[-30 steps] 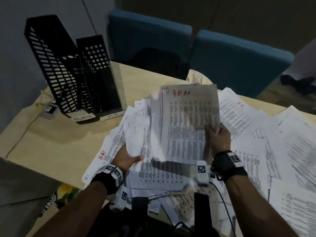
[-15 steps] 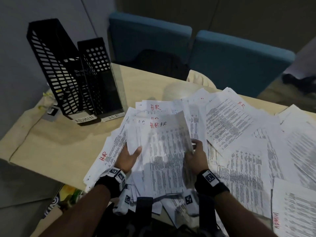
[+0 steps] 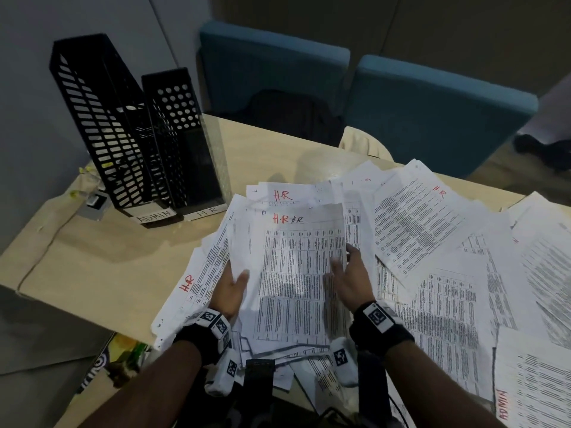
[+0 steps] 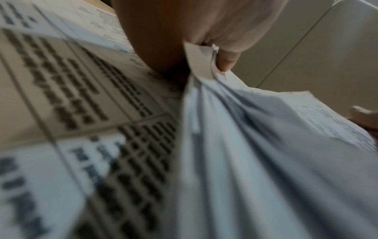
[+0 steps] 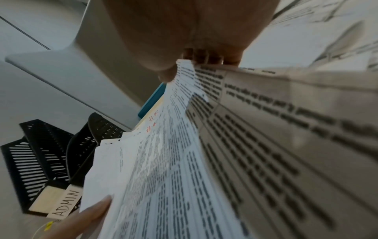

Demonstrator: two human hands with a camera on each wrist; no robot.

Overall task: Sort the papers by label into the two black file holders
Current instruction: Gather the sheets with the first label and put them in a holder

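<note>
A stack of printed sheets [image 3: 296, 273] marked "H.R" in red lies low over the paper pile in front of me. My left hand [image 3: 231, 288] grips its left edge, thumb on top; the same papers [image 4: 235, 145] bunch under my fingers in the left wrist view. My right hand [image 3: 346, 273] holds the stack's right edge [image 5: 184, 113], thumb on top and fingers beneath. Two black file holders stand at the table's back left: the slotted one labelled ADMIN [image 3: 102, 125] and the one with round holes labelled H R [image 3: 182, 134]. Both hands are well right of the holders.
Loose printed sheets [image 3: 448, 273] cover the right half of the beige table [image 3: 92, 257], some marked H.R, one at the bottom right marked ADMIN [image 3: 503, 403]. Two blue chairs [image 3: 432, 109] stand behind the table. The table's left edge drops to the floor.
The H.R stack, held upright a second ago, has come down flat onto the pile. My right hand moved down and left with it; my left thumb now lies on the stack's left edge.
</note>
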